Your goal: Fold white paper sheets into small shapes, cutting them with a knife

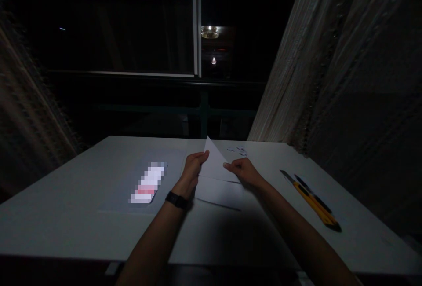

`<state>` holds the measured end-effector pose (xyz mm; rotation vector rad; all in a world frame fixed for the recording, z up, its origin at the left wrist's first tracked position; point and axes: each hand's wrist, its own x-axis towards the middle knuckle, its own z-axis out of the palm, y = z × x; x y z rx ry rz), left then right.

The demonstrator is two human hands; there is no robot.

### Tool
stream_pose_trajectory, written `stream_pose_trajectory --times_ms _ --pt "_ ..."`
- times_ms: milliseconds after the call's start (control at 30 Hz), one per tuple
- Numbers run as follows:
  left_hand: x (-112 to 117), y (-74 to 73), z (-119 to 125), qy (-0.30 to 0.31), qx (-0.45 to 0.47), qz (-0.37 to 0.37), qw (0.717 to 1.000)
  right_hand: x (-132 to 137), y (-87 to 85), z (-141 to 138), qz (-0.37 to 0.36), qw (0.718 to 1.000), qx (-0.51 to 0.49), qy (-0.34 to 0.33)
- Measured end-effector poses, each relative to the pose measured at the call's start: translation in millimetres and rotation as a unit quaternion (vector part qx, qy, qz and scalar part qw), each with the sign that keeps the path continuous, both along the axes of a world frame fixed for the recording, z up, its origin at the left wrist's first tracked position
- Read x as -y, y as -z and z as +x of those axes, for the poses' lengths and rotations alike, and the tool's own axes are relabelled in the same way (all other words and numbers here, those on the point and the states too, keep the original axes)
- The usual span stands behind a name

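A white sheet of paper (216,176) lies on the white table (75,215), its far part folded up into a raised triangular flap. My left hand (194,169), with a black watch on the wrist, grips the flap's left edge with closed fingers. My right hand (242,170) pinches the flap's right edge. Both hands hold the paper near the middle of the table.
A yellow utility knife (313,202) and a dark pen (313,196) lie at the right. Small paper scraps (238,149) sit beyond the sheet. A blurred flat object (148,183) lies to the left. Curtains hang on both sides of a dark window.
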<state>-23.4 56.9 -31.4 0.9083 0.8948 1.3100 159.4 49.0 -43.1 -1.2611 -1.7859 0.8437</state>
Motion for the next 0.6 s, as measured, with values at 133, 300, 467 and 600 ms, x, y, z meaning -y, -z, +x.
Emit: stream_pose_trajectory --times_ms 133,300,467,600 --pt "-1.2 0.1 -2.4 -0.01 -0.01 -0.004 1.0 -1.7 0.1 1.3 0.008 1.0 0.023 -0.019" --pt "-4.1 -0.1 -6.7 -0.015 -0.013 -0.009 1.0 -3.8 1.5 4.7 -0.015 0.997 0.018 -0.073" --pt "-4.7 -1.4 -9.9 -0.018 -0.005 -0.008 1.0 -3.1 2.7 3.8 -0.02 0.997 0.041 -0.067" --pt "-5.2 -1.7 -12.2 -0.026 -0.004 -0.005 1.0 -1.2 2.4 2.4 -0.039 0.996 0.022 -0.071"
